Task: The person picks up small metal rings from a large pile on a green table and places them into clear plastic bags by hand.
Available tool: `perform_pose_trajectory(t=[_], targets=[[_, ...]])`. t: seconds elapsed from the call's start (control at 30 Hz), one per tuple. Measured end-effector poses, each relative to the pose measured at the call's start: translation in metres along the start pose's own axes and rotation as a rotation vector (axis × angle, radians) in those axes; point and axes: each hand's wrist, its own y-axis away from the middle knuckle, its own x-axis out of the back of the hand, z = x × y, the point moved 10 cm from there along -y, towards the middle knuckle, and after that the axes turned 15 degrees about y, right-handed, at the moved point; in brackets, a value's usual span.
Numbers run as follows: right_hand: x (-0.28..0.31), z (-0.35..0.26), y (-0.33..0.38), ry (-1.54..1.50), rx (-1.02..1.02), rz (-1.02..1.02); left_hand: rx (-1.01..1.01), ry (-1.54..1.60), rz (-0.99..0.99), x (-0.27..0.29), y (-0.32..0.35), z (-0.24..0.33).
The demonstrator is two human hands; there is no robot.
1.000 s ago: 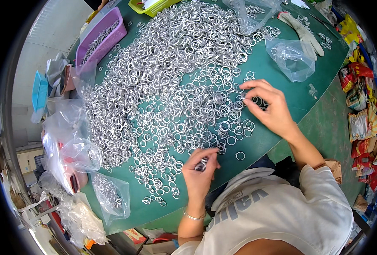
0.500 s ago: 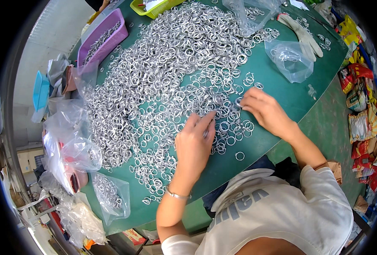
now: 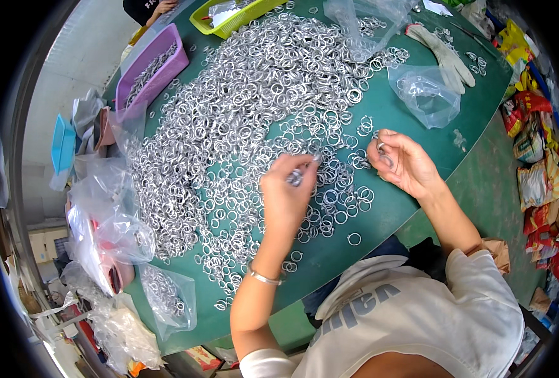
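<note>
Silvery metal rings [image 3: 248, 88] lie heaped across the green table [image 3: 317, 264], thick at the back and left, looser near my hands. My left hand [image 3: 287, 186] is above the scattered rings with its fingers curled round several of them; a ring shows at its fingertips. To the right, my right hand [image 3: 400, 162] is turned partly palm up, its fingers bent around a few rings near the thumb. One loose ring [image 3: 354, 239] lies by the table's near edge. The exact number in each hand is hidden.
A purple basket [image 3: 172, 63] and a yellow-green basket [image 3: 242, 19] stand at the back. A clear bag [image 3: 427, 94] and a white glove [image 3: 443, 57] lie right. Another bag holds rings [image 3: 166, 293] at left. Another person's hand [image 3: 163, 7] shows at the far left.
My right hand has lifted slightly off the rings and turned its palm upward, with rings showing in it. The left hand has stayed over the loose rings, its fingers more curled.
</note>
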Motion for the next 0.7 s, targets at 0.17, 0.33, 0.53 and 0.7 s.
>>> perform_pose_trajectory(t=[0.17,0.33,0.53,0.7], targets=[[-0.004,-0.006,0.003,0.434,0.056,0.118,0.698,1.242,0.155,0.004,0.042,-0.05],[-0.046,-0.019,-0.01,1.519,0.318,0.147,0.648,1.513,0.22,0.004,0.058,-0.058],[-0.071,-0.011,-0.031,1.831,0.54,0.172,0.721,1.304,0.194,0.002,0.066,-0.058],[-0.055,-0.016,-0.032,1.094,0.294,0.024,0.733,1.506,0.241,0.001,0.08,-0.056]])
